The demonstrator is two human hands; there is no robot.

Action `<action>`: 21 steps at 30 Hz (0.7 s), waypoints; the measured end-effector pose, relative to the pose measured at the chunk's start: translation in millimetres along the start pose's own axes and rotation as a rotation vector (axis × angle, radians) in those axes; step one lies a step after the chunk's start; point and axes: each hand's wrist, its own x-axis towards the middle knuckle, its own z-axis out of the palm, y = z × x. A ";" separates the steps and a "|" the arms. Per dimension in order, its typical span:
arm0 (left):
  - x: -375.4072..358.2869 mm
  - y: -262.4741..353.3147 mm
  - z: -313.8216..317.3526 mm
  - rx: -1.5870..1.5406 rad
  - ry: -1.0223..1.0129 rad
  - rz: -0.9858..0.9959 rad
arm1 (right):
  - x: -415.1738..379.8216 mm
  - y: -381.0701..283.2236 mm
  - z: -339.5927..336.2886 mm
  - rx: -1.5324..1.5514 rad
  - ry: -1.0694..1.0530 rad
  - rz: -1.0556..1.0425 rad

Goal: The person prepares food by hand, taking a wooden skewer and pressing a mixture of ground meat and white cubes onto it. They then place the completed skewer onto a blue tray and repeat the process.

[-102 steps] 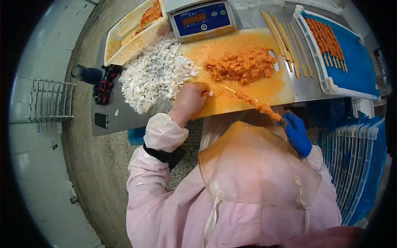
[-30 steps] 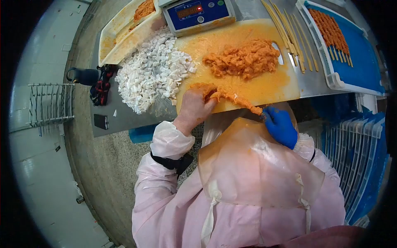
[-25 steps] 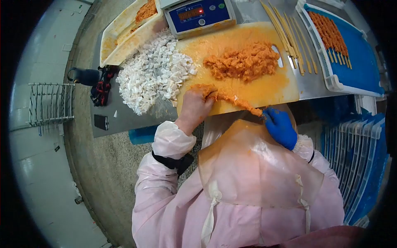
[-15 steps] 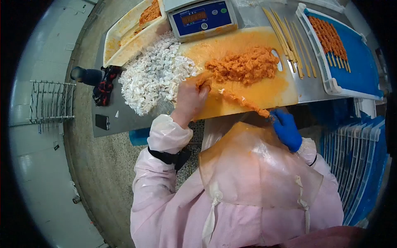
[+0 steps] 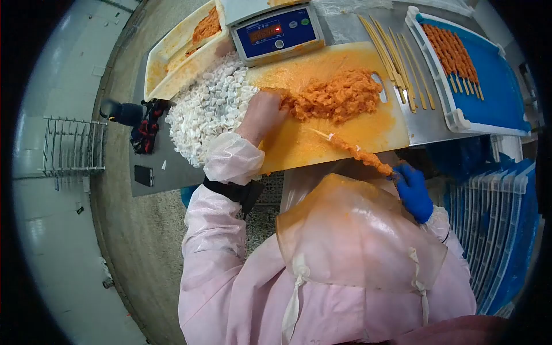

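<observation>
My left hand (image 5: 264, 113), bare, is curled against the left end of the orange marinated meat pile (image 5: 339, 95), its fingers closed on meat there; the fingertips are partly hidden. In the blue glove, my right hand (image 5: 413, 191) grips the handle end of a meat skewer (image 5: 359, 152). Orange meat coats most of that skewer, with a small white piece near its bare tip, which points up and left over the front of the yellow cutting board (image 5: 376, 133). A heap of white cubes (image 5: 192, 123) lies left of the board, beside my left hand.
A digital scale (image 5: 279, 34) stands behind the board, with a white tub (image 5: 158, 72) of meat to its left. Bare bamboo sticks (image 5: 409, 69) lie right of the board. Finished skewers (image 5: 454, 54) rest in a blue-lined tray (image 5: 497, 86). Stacked trays (image 5: 486, 224) stand lower right.
My left hand has moved up from the board's left edge to the meat pile. My right hand, with the skewer, has shifted slightly right and down, and the skewer's bare tip now shows.
</observation>
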 end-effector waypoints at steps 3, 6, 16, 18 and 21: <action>-15.7 4.6 -4.4 -0.047 0.012 -0.031 | -1.6 0.3 -3.3 0.036 0.012 0.010; -33.1 9.3 -7.0 -0.122 0.117 -0.070 | -2.8 1.0 -5.8 0.053 0.020 0.029; -83.1 48.2 25.1 -0.089 0.130 0.310 | -9.9 11.9 -11.4 0.092 0.108 0.016; -84.5 47.3 31.9 -0.082 0.103 0.320 | -13.5 7.9 -14.2 0.090 0.086 0.036; -84.5 48.8 25.7 -0.161 0.108 0.273 | -16.4 -1.6 -17.7 0.072 0.047 0.058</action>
